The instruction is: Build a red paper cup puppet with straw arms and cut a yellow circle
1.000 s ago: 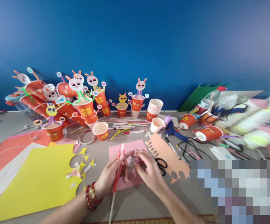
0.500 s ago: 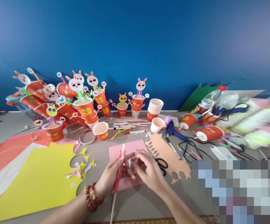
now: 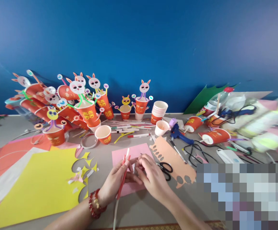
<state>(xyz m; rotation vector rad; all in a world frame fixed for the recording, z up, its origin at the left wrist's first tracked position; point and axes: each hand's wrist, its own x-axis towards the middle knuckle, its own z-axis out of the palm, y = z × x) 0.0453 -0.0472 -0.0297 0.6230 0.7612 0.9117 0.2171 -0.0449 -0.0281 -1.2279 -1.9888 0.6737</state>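
Observation:
My left hand point(image 3: 117, 174) is closed around thin red sticks point(image 3: 122, 182) and a long whitish strip point(image 3: 115, 212), which trails down toward the table's front edge. A small white piece point(image 3: 133, 167) shows between my two hands. My right hand point(image 3: 152, 175) is closed, its thumb and fingers pinched together beside that piece; what lies between the fingertips is hidden. Under both hands lies a pink paper sheet point(image 3: 119, 155). Black-handled scissors point(image 3: 166, 168) are just right of my right hand, partly covered by it.
A yellow sheet point(image 3: 40, 185) lies left, a cut peach sheet point(image 3: 170, 156) right. Red paper cups with rabbit faces point(image 3: 87, 111) crowd the back left. Pens point(image 3: 124, 130), a cup stack point(image 3: 159, 111) and a blue glue gun point(image 3: 180, 135) with its cable stand beyond my hands.
My right hand's fingers have drawn closer together and its fingertips have shifted slightly. The left hand keeps its grip on the red sticks, which have tilted a little to the right.

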